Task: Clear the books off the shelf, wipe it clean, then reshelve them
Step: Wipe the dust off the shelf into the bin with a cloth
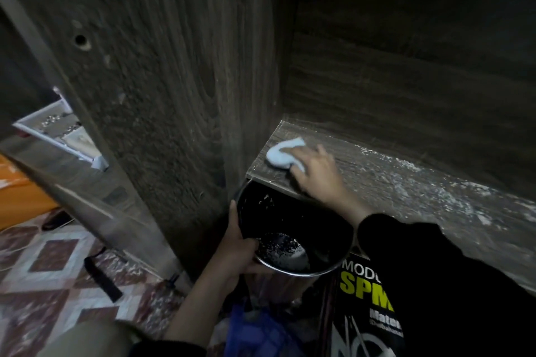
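Where the shelf (435, 191) meets the side panel (162, 95), at the middle of the frame, we note the right hand (316, 174) on a white cloth (282, 155). Its grip is closed over the cloth, with the fingers curled on top and pressing it to the board. The cloth lies at the shelf's left end, near the front edge. Pale dust (406, 174) streaks the board from just right of the hand toward the right edge of the frame. A black sleeve (435, 269) covers the right arm.

At lower centre, the left hand (240, 249) grips the bin (319, 229) by its rim, thumb inside and fingers under the outer wall. The bin sits just below the shelf's front edge at the left corner, with its mouth tipped toward us. The rim is metal and the inside is dark, with pale specks gathered on the low side.

One book (362, 290) shows at lower centre, below the bin and partly behind the sleeve. Its cover is black, with "MODU" in white and "SPM" in yellow-green. We cannot tell whether it stands or lies.

- Patterned tile floor (43, 264), lower left, with a black strap (103, 280) lying on it.
- Blue bag (255, 333), bottom centre.
- White tray (58, 130), left of the panel.
- Orange surface (17, 197), left edge.
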